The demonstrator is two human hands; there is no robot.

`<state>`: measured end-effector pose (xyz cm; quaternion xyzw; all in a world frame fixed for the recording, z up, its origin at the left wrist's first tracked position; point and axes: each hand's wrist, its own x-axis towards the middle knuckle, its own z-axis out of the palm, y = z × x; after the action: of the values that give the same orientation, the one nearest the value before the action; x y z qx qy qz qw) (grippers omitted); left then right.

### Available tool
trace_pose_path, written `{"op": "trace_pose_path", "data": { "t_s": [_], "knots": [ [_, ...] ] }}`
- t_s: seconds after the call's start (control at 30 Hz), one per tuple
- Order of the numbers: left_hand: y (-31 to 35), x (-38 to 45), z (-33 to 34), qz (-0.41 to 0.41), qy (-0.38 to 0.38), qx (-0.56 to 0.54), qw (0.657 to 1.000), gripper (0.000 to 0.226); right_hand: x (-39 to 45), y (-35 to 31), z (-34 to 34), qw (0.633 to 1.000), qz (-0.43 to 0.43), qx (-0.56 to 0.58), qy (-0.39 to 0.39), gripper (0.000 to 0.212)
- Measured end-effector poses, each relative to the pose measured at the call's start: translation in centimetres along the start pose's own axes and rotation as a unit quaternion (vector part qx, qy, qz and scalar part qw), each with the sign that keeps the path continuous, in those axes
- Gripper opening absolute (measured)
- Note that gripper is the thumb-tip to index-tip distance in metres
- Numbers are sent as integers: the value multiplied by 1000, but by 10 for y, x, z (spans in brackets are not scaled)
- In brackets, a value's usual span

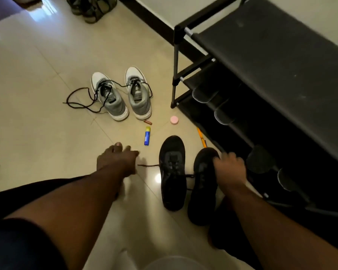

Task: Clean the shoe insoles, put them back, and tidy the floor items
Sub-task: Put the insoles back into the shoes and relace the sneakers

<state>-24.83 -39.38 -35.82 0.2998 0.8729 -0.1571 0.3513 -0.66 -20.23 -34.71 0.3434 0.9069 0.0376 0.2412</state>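
Two black sneakers lie on the tiled floor: the left one [173,172] flat, the right one [202,188] under my right hand [229,164], whose fingers curl over its toe. My left hand [118,159] hovers over the floor left of the black pair, fingers relaxed, holding nothing. A grey and white pair of sneakers [123,94] stands farther away with black laces trailing loose. Small items lie between the pairs: a blue and yellow tube [147,136], a small brown battery-like thing [147,121], a pink round lid [174,120] and an orange pen [201,137].
A black shoe rack [271,75] fills the right side, with dark shoes on its lower shelves. A camouflage bag [92,8] sits at the far top. The rim of a pale round container [174,263] shows at the bottom edge. My dark-clad knee is at the lower left.
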Motion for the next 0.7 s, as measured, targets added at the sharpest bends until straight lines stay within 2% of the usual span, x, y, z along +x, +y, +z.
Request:
{"op": "trace_pose_path", "data": {
  "t_s": [0.07, 0.1, 0.13, 0.17, 0.2, 0.23, 0.27, 0.33, 0.4, 0.5, 0.6, 0.7],
  "knots": [
    [29, 7, 18, 36, -100, -182, 978, 87, 9, -24, 11, 996, -58, 61, -13, 30],
    [41, 12, 29, 51, -128, -275, 952, 91, 13, -34, 14, 984, -62, 156, -53, 33],
    [53, 12, 36, 54, -143, -338, 929, 93, 18, -42, 17, 955, -55, 268, -118, 37],
    [60, 17, 44, 63, -134, -382, 912, 90, 21, -47, 19, 912, -58, 369, -171, 41],
    [63, 21, 48, 64, -111, -387, 913, 84, 21, -49, 25, 869, -58, 445, -207, 43],
    [67, 24, 51, 67, -86, -394, 913, 73, 21, -51, 31, 844, -62, 480, -231, 44],
    [69, 29, 53, 66, -64, -389, 917, 60, 22, -50, 38, 841, -67, 480, -240, 44],
    [71, 34, 55, 66, -38, -371, 925, 29, 26, -48, 48, 863, -64, 450, -220, 42],
    [70, 36, 55, 61, -32, -363, 929, 12, 32, -41, 54, 884, -34, 425, -193, 38],
    [61, 38, 53, 17, -15, -329, 944, 7, 37, -17, 53, 907, -24, 381, -178, 33],
    [48, 38, 46, -29, 4, -269, 963, 15, 41, 11, 44, 924, -32, 337, -180, 27],
    [41, 34, 36, -37, -1, -255, 966, 19, 51, 24, 27, 941, -58, 296, -155, 28]
  ]
}}
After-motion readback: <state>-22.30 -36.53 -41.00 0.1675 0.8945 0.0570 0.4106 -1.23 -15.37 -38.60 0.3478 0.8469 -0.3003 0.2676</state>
